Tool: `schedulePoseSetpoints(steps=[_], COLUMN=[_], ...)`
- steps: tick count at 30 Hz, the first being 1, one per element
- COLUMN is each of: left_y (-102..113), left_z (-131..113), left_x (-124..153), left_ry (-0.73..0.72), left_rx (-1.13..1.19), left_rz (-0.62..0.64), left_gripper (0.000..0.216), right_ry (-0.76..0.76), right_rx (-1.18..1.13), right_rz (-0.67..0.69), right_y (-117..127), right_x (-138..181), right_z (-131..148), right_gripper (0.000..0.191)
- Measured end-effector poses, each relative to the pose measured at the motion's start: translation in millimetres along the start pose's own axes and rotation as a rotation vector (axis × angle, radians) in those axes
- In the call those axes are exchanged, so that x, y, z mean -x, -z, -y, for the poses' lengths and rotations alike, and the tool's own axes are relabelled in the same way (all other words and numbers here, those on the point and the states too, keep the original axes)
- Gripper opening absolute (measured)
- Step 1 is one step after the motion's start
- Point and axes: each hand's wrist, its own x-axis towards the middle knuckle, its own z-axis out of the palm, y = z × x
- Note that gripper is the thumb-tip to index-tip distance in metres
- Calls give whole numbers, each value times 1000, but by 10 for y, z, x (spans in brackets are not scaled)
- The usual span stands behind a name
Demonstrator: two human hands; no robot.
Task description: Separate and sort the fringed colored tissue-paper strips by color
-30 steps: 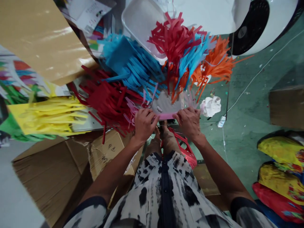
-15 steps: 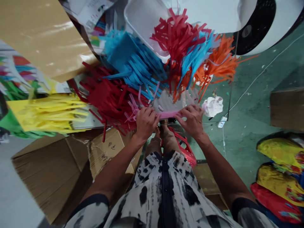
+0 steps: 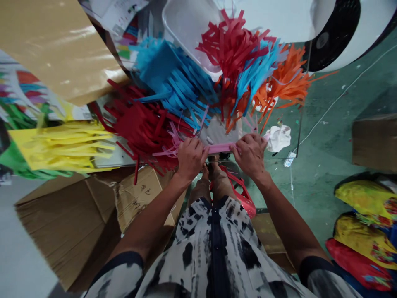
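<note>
At the near edge of the glass table top [image 3: 287, 120], the left hand [image 3: 190, 157] and the right hand [image 3: 249, 154] hold a flat pink paper strip [image 3: 220, 147] stretched level between them. Each hand's fingers are closed over one end of the strip, and thin pink fringes trail off past the left hand.

Just behind the left hand lies a heap of dark red fringed paper [image 3: 139, 126], and behind that, toward the middle of the table, a fan of blue fringed paper [image 3: 173, 80]. A stack of yellow fringed paper [image 3: 62, 145] sits at the left edge. At the far edge a white plastic tray [image 3: 182, 25] carries bright red paper strips [image 3: 231, 45], with orange fringed paper [image 3: 287, 80] spilling toward the right edge. A crumpled white paper ball [image 3: 278, 138] rests just beside the right hand, near the right near corner. Below the table's left side stands an open brown cardboard box [image 3: 71, 219].
</note>
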Motion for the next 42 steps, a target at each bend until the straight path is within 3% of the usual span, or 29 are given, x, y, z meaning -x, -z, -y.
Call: schedulePoseSetpoints(steps=[4, 7, 10, 13, 17, 22, 26, 29, 35, 42], left_y=[-10, -19, -27, -36, -43, 98, 333, 373, 55, 65], left_z=[-12, -29, -32, -26, 46, 414, 620, 437, -158, -108], left_x=[-4, 19, 17, -13, 30, 251, 345, 288, -25, -126], left_ry=[-7, 5, -214, -476, -568, -547, -333, -224, -378, -370], left_rx=[-11, 10, 71, 44, -28, 88, 77, 72, 142, 159], left_rz=[2, -89, -90, -14, -17, 34, -76, -197, 78, 110], left_gripper=[29, 22, 18, 24, 28, 36, 27, 15, 26, 25], right_ry=[-18, -26, 11, 210, 392, 390, 366, 334, 329, 285], right_rx=[26, 65, 82, 50, 38, 69, 38, 21, 50, 65], right_rz=[-9, -62, -191, -192, -124, -188, -207, -205, -157, -84], right_y=[-11, -31, -102, -213, -293, -234, -217, -227, -157, -124], right_x=[2, 9, 48, 158, 389, 514, 438, 363, 252, 165], right_z=[29, 79, 124, 125, 23, -138, -111, -55, -24, 9], right_gripper=[32, 27, 19, 27, 41, 49, 42, 35, 25, 23])
